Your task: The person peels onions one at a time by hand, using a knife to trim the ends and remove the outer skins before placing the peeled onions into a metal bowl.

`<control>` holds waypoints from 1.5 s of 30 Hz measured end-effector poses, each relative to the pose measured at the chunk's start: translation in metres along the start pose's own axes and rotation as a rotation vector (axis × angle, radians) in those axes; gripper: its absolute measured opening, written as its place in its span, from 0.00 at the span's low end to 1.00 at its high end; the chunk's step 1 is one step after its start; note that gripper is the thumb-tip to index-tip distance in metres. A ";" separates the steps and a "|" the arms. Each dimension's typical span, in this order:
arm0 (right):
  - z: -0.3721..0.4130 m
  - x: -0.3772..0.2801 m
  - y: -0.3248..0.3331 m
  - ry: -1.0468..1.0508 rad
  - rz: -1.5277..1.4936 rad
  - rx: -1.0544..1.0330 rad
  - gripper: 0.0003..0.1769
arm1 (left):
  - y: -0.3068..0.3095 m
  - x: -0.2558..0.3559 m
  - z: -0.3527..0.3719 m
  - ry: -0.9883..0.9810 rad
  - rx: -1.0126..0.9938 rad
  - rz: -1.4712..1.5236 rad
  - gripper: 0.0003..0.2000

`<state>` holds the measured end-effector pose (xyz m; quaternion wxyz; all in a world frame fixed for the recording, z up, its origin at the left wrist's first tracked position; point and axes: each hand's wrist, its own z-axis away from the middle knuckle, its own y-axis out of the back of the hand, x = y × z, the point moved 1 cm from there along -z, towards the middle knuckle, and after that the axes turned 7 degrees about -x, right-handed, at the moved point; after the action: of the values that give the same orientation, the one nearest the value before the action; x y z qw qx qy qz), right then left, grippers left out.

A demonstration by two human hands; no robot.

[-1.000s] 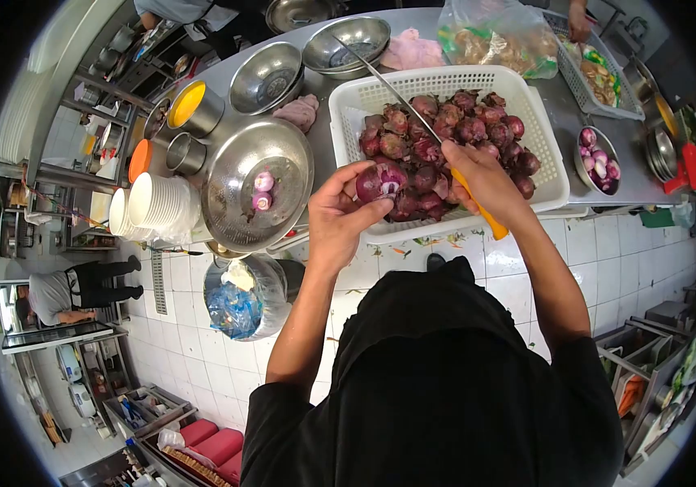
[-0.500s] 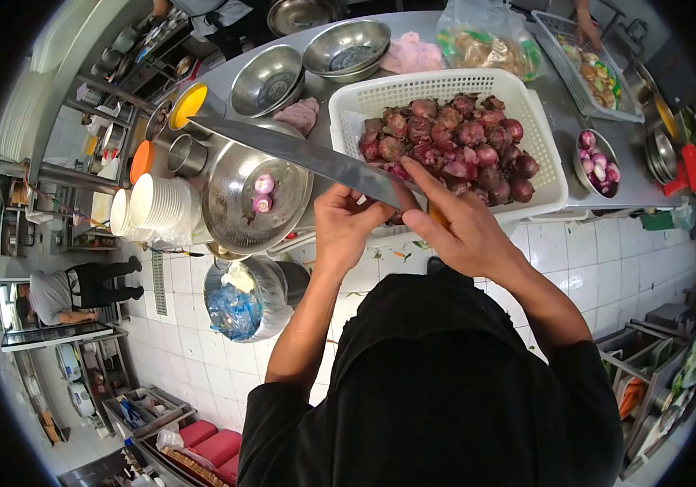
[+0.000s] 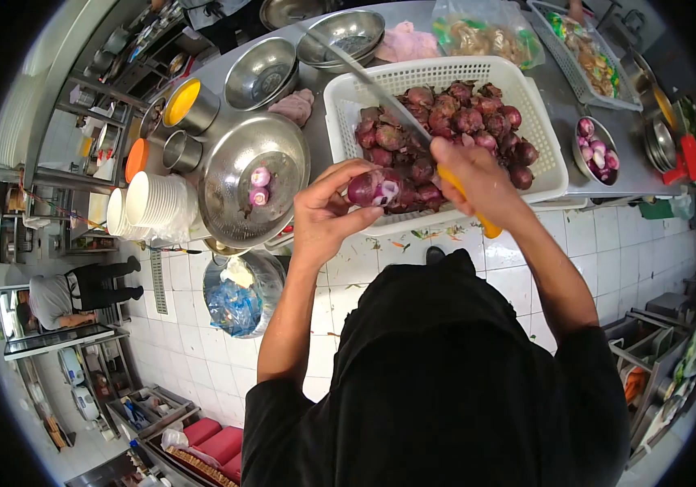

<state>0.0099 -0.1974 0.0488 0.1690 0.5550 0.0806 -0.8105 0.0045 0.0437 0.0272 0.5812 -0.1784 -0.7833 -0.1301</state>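
Observation:
My left hand (image 3: pixel 329 213) holds a red onion (image 3: pixel 374 190) between thumb and fingers; a pale patch shows on its right side. In my right hand (image 3: pixel 478 180) is a large knife (image 3: pixel 380 96) with a yellow handle, its blade slanting up and left across the onion basket. Both hands are over the near edge of a white plastic basket (image 3: pixel 550 144) heaped with red onions (image 3: pixel 445 118). To the left, a metal colander-like bowl (image 3: pixel 287 154) contains two peeled onions (image 3: pixel 259 186). A smaller metal bowl (image 3: pixel 612 172) on the right contains several peeled onions.
Metal bowls (image 3: pixel 238 81), cloths (image 3: pixel 293 105) and a clear bag (image 3: pixel 486 40) stand along the back. White containers (image 3: pixel 153 201) are at left. A lined bin (image 3: pixel 238 300) stands below the table edge. Another person (image 3: pixel 56 300) is at far left.
The knife has swung off the onion, its blade now pointing more steeply upward. My right hand has moved right and up, away from my left hand, leaving the onion in plain view.

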 end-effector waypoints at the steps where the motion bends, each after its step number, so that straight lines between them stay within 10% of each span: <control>1: -0.006 0.000 0.011 -0.065 -0.025 -0.007 0.31 | 0.000 -0.003 0.000 0.013 0.003 0.123 0.26; 9: -0.006 0.000 0.001 -0.006 -0.049 0.095 0.32 | -0.019 -0.020 -0.008 0.117 0.283 0.630 0.25; 12: -0.007 -0.005 0.006 -0.116 0.024 0.044 0.33 | -0.022 -0.019 -0.009 0.191 0.318 0.564 0.24; 18: 0.018 0.002 -0.031 0.476 0.387 0.169 0.36 | -0.030 -0.023 -0.014 0.222 0.379 0.413 0.15; 31: 0.014 0.008 -0.044 0.543 0.646 0.226 0.37 | -0.052 -0.019 -0.015 0.115 0.435 0.167 0.15; 45: -0.007 -0.013 -0.015 0.129 0.111 0.013 0.30 | -0.013 -0.027 0.004 0.105 0.260 0.423 0.19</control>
<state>0.0153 -0.1791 0.0569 0.2045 0.6107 0.0551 -0.7630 0.0021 0.0306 0.0004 0.6535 -0.2550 -0.7074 0.0869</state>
